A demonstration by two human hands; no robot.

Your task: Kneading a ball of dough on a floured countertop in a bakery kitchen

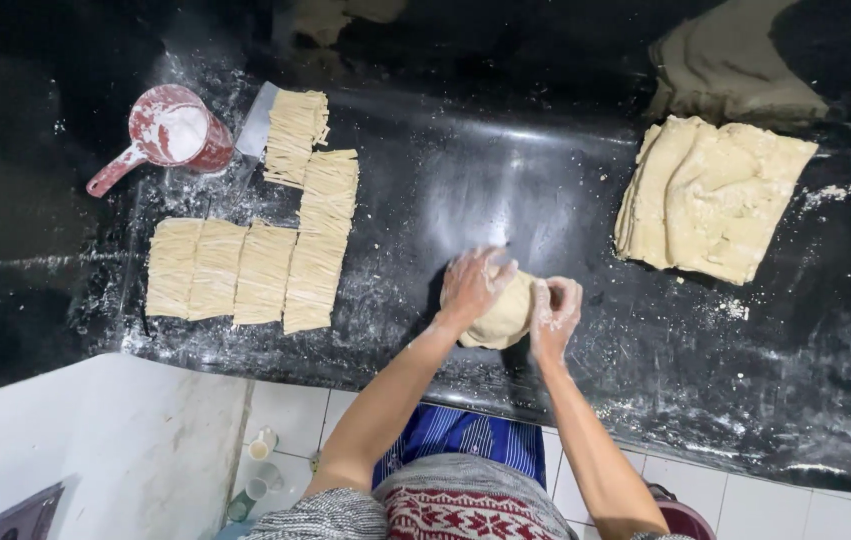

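A dough lump (500, 315) is held between both hands on the black counter (565, 190), close to its near edge and roughly midway along it. The left hand (472, 285) is laid over the lump's top and left side, fingers curled narrowly onto it and dusted with flour. The right hand (554, 315) is pressed against the lump's right side, fingers bent and close together, also floured. The lump is roundish and slightly elongated; its long axis is seen running from near-left to far-right, though much of it is covered by the hands, so its exact outline cannot be told.

Loose flour is scattered along the near edge of the counter on both sides of the hands.

Further left, well apart from the lump, four bundles of cut noodles (240, 272) are laid side by side in a row, strands running near to far. Beyond their right end, two more noodle bundles (310, 150) are set toward the far-left part of the counter. A metal scraper (256, 122) is partly tucked under the farthest bundle. Just left of it a red scoop (171, 132) holding flour is placed, handle pointing near-left.

Toward the far-right corner, a stack of folded dough sheets (710, 195) is lying flat, and a further dough sheet (730, 65) is seen beyond it.
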